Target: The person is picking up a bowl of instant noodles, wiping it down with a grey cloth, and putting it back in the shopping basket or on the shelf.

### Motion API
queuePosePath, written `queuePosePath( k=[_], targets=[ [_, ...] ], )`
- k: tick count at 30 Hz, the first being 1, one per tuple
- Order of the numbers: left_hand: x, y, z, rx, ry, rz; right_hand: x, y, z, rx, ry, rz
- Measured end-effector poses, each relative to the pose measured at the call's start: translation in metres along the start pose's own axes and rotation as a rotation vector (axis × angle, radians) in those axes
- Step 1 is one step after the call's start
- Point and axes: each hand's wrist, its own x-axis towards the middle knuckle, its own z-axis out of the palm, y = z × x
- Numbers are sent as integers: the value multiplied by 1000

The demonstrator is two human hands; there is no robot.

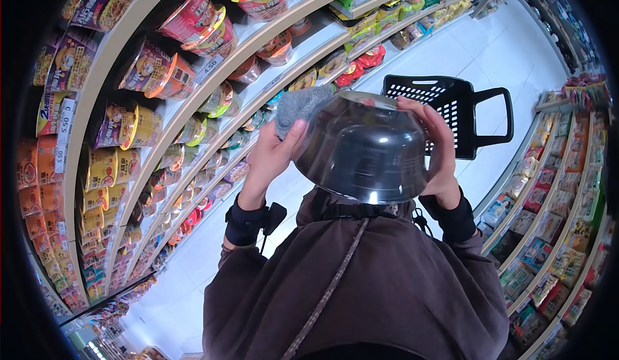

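One shiny bowl (364, 157) is held up beside the noodle shelves' (258, 34) front edges; the left hand (274, 154) pinches a grey cloth (303, 107) against it, the right hand (441, 144) gripping its side, near a black basket (463, 90).

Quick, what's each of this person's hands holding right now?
Left hand: closed on a grey cloth, beside the shiny bowl.
Right hand: holding the bowl by its side.
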Motion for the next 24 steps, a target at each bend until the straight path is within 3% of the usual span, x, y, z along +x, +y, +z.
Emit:
queuePosePath(
  k=[3,5,7,9,11,12,17,20,24],
  targets=[
    [-1,-34,6,74,4,122,1,0,0,118,130,25],
    [1,-40,-1,65,-6,61,6,2,-11,-182,-14,-85],
    [6,-20,-8,-141,209,-145,6,1,-9,-168,9,-61],
    [6,0,-13,-233,238,-135,5,5,-8,-217,-6,-35],
    [1,14,-9,91,269,146,8,-2,-7,-203,-13,37],
    [-2,22,-2,62,272,233,9,-3,-8,-238,-47,46],
    [-7,50,8,320,75,424,10,-3,-7,-299,-60,56],
    [-7,67,21,425,-64,696,12,-6,-7,-331,-82,55],
    [-15,76,39,555,-230,787,12,-3,-3,-398,-110,34]
  ],
)
